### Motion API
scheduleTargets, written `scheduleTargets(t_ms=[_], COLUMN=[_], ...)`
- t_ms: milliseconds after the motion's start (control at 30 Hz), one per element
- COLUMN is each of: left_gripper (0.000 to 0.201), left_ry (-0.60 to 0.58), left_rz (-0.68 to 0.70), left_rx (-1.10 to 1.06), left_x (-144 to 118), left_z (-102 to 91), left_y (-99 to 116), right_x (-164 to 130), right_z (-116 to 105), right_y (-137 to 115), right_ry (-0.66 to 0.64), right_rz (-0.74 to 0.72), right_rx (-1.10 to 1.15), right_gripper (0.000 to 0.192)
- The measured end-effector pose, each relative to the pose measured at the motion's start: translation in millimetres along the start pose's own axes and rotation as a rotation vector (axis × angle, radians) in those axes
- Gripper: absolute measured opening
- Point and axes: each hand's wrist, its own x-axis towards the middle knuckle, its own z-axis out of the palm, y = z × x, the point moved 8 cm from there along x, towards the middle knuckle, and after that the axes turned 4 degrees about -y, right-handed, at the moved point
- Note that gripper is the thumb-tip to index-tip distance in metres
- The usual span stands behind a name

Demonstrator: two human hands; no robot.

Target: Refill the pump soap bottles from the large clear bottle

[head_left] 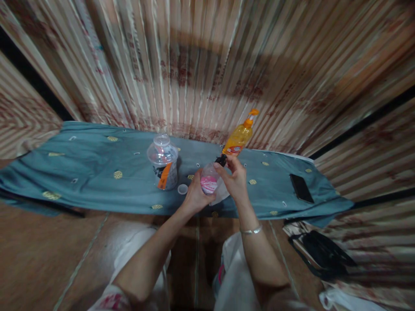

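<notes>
Gripping small clear plastic bottle w/ pink label (209,181) in your left hand (194,196) steadies it, so right hand (235,179) fingertips can pinch its black cap (221,160).

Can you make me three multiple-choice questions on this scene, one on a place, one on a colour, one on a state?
1. Where does the black phone lie?
A. On the teal cloth, right end
B. On the floor
C. Atop the jar

2. What colour is the pump bottle?
A. Green
B. Orange
C. White

3. What is the left hand doing?
A. Resting flat
B. Holding the phone
C. Gripping the small pink-labelled bottle

Key: 1 A, the phone rests on the cloth; 2 B, its body shows orange; 3 C, the hand wraps that bottle while the right hand pinches its black cap.
</notes>
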Motion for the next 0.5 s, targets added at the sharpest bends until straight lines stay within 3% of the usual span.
scheduleTargets(t_ms=[167,300,500], left_gripper=[0.083,0.084,0.084], left_ry=[-0.001,-0.002,-0.004], left_rz=[0.002,-0.005,-0.015], left_rx=[0.004,0.004,-0.001], left_x=[0.4,0.5,0.2], left_z=[-0.1,0.2,-0.4], left_y=[-0.8,-1.2,-1.1], right_x=[1.3,1.1,0.1], right_z=[1.3,4.2,-1.3], right_y=[2.8,1.7,3.5], right_ry=[-0.019,-0.075,0.022], right_rz=[-0.004,-0.012,0.021], right_rx=[0.048,0.094,-0.007], right_gripper=[0.031,0.038,0.036])
